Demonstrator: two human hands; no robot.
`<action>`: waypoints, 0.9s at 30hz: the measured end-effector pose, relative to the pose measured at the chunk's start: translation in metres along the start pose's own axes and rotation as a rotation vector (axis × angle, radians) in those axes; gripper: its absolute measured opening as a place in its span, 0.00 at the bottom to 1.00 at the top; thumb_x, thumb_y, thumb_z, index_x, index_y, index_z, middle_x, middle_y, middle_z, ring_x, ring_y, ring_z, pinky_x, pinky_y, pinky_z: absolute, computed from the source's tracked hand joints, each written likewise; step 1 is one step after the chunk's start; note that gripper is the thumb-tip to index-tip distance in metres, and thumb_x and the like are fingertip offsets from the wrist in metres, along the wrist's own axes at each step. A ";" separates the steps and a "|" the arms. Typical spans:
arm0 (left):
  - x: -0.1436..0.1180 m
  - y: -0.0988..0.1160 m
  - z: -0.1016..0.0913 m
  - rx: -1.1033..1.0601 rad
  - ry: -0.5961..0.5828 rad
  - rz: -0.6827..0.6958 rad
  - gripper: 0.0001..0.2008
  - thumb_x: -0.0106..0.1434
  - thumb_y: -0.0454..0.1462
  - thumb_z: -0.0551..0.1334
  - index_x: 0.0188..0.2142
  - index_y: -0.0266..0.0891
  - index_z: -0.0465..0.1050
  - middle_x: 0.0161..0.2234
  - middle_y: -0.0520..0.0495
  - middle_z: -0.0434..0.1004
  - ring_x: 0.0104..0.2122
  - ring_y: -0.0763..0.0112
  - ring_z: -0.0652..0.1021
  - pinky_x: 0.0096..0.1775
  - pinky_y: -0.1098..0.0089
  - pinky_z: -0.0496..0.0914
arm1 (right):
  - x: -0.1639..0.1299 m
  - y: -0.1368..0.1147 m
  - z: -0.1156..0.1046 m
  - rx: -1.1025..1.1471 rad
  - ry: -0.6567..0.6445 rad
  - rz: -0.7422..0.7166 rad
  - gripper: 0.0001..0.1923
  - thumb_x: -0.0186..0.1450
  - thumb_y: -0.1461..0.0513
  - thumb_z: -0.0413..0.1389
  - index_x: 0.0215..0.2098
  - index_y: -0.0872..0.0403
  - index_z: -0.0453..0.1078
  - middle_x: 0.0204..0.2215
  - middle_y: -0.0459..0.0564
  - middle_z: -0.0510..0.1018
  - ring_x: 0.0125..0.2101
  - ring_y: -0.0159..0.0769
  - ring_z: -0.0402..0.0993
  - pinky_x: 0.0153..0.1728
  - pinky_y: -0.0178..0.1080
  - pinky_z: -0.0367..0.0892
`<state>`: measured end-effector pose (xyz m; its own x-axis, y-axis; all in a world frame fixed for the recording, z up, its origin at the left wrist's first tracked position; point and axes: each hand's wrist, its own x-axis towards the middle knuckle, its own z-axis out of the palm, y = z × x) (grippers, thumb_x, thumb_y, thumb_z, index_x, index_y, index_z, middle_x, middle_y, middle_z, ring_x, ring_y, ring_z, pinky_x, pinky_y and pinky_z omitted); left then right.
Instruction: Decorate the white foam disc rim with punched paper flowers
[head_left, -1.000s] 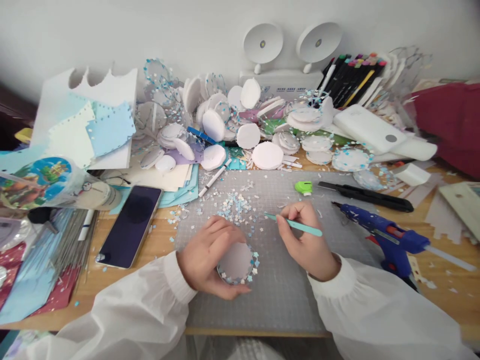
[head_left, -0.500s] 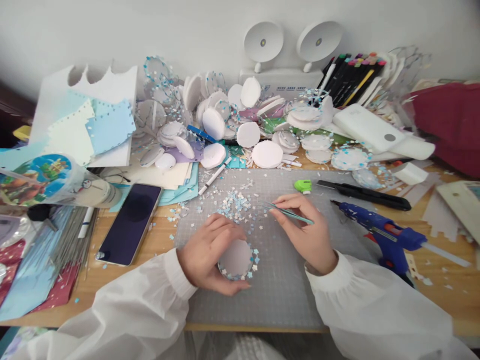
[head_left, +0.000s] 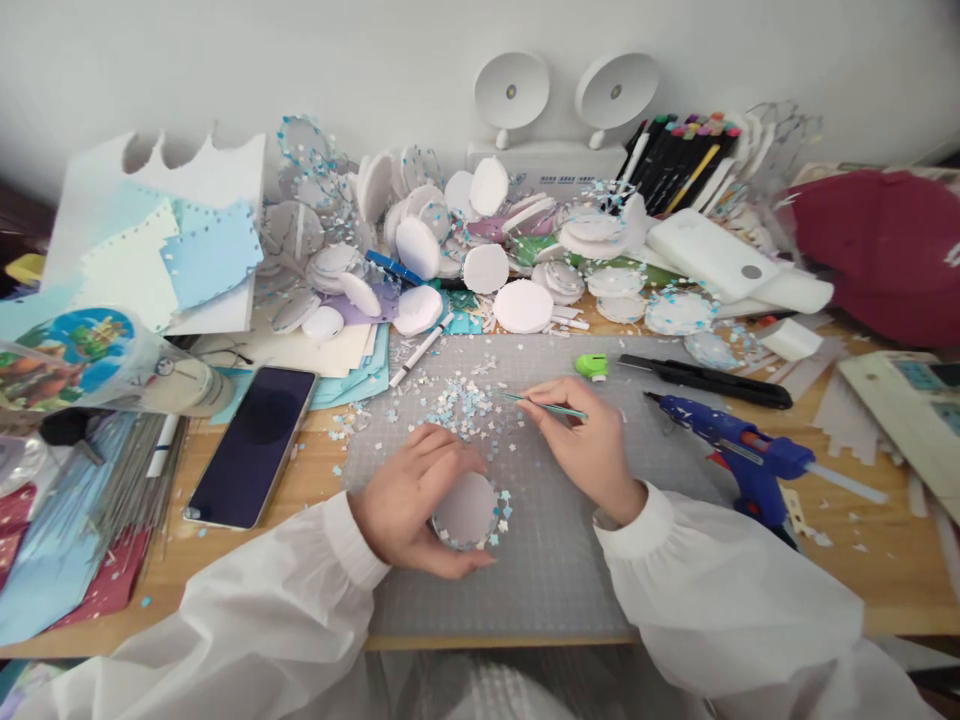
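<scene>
Grey mat (head_left: 555, 560): right hand (head_left: 585, 445) pinches tweezers (head_left: 544, 405), tips pointing left; left hand (head_left: 409, 500) grips disc (head_left: 465, 510).

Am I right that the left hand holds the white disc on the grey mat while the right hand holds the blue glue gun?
Not quite. The left hand does hold the white disc on the grey mat, but the right hand holds teal tweezers; the blue glue gun lies untouched to its right, as the head view shows.
</scene>
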<state>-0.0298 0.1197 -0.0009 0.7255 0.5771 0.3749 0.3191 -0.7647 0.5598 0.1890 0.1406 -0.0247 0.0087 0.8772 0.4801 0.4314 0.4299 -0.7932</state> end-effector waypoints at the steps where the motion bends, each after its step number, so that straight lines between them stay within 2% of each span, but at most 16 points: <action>1: 0.000 0.000 0.000 0.003 0.002 0.000 0.28 0.50 0.50 0.66 0.45 0.37 0.62 0.36 0.41 0.75 0.36 0.58 0.74 0.40 0.59 0.66 | 0.000 0.001 0.000 0.005 -0.006 0.000 0.04 0.61 0.66 0.59 0.30 0.52 0.69 0.30 0.47 0.79 0.35 0.35 0.77 0.37 0.39 0.71; 7: 0.000 0.000 0.000 0.009 0.006 0.007 0.28 0.50 0.51 0.65 0.45 0.37 0.62 0.36 0.41 0.75 0.36 0.58 0.74 0.40 0.59 0.66 | -0.001 0.002 0.001 0.009 -0.023 0.019 0.03 0.61 0.65 0.59 0.29 0.52 0.70 0.30 0.47 0.79 0.34 0.35 0.77 0.36 0.39 0.71; 17: -0.001 -0.001 0.000 0.011 0.002 0.009 0.29 0.51 0.51 0.65 0.46 0.38 0.62 0.36 0.42 0.75 0.36 0.59 0.74 0.41 0.59 0.65 | 0.000 -0.002 -0.004 0.000 0.032 0.064 0.03 0.60 0.64 0.60 0.29 0.52 0.70 0.29 0.48 0.79 0.34 0.36 0.77 0.37 0.39 0.71; 27: -0.001 0.000 0.000 -0.001 0.007 0.000 0.29 0.50 0.51 0.66 0.45 0.38 0.62 0.37 0.42 0.75 0.37 0.58 0.74 0.41 0.59 0.65 | -0.003 -0.008 -0.007 0.002 -0.069 0.051 0.05 0.60 0.66 0.59 0.28 0.52 0.69 0.27 0.47 0.78 0.31 0.34 0.76 0.34 0.37 0.69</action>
<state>-0.0302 0.1194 -0.0013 0.7214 0.5789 0.3802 0.3184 -0.7647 0.5601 0.1915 0.1335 -0.0170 -0.0318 0.9106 0.4120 0.4302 0.3846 -0.8167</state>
